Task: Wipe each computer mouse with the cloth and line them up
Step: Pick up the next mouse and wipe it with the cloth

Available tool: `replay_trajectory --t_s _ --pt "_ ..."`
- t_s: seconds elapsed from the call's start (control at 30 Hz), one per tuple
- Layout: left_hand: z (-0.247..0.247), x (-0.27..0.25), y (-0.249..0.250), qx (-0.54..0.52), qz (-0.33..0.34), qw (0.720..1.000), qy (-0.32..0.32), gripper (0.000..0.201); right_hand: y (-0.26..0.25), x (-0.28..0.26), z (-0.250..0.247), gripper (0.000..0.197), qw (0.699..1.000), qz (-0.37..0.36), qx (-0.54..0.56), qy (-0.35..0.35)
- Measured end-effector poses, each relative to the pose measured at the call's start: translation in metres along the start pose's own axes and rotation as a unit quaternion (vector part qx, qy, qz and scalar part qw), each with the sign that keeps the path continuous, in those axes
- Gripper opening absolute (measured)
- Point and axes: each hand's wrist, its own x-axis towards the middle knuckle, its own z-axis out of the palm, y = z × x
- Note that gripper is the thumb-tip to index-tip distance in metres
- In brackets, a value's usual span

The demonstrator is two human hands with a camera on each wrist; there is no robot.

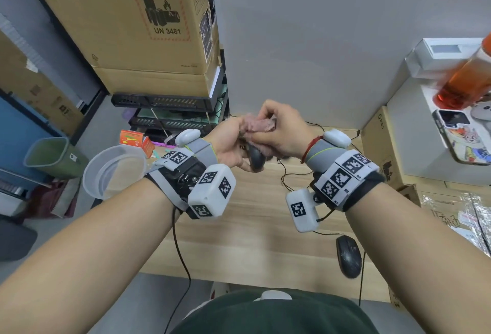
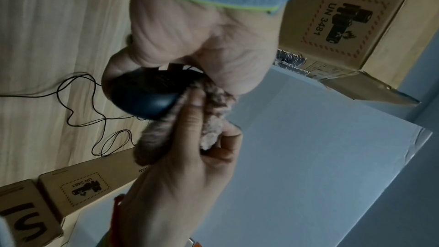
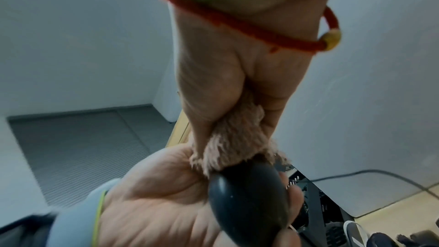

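a pale wooden desk (image 1: 247, 230) carries the things; a black mouse (image 1: 348, 256) lies flat on it, below and to the right of the right hand (image 1: 281, 132), near the desk's front edge. thin black cables (image 1: 285, 174) loop across the wood just under both hands; a cardboard box (image 1: 382, 153) stands at the desk's right side, beyond the right wrist.

A cardboard box (image 1: 114, 23), green bin (image 1: 50, 157) and phone (image 1: 462, 139) surround the desk (image 1: 239, 240).

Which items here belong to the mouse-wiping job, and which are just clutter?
Job:
- held mouse, in left hand
- cloth, gripped by right hand
- second mouse, on desk

Clutter:
- cardboard box
- plastic container
- phone
- orange bottle
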Motion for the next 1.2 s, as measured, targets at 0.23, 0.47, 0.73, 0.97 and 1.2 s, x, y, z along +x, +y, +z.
replay_trajectory --t_s 0.23,0.47,0.73,0.97,1.2 --pt "-0.008 0.015 -0.003 -0.067 -0.039 0.996 0.045 0.042 0.002 -0.009 0.002 0.04 0.996 -0.007 -0.057 -0.064" --pt "-0.001 0.016 -0.001 -0.088 -0.037 0.994 0.052 0.035 -0.003 -0.007 0.003 0.04 0.996 -0.031 -0.055 -0.056" --pt "-0.001 0.013 0.001 -0.046 -0.031 0.996 0.063 0.036 0.009 0.002 -0.001 0.045 1.0 -0.023 0.015 0.008" --pt "-0.005 0.01 0.004 -0.094 -0.027 0.988 0.117 0.037 0.011 -0.009 -0.002 0.045 0.993 -0.019 -0.019 -0.119" --pt "0.003 0.002 0.001 0.022 -0.009 0.998 0.06 0.039 0.012 0.006 -0.012 0.041 0.995 -0.003 0.099 -0.011"
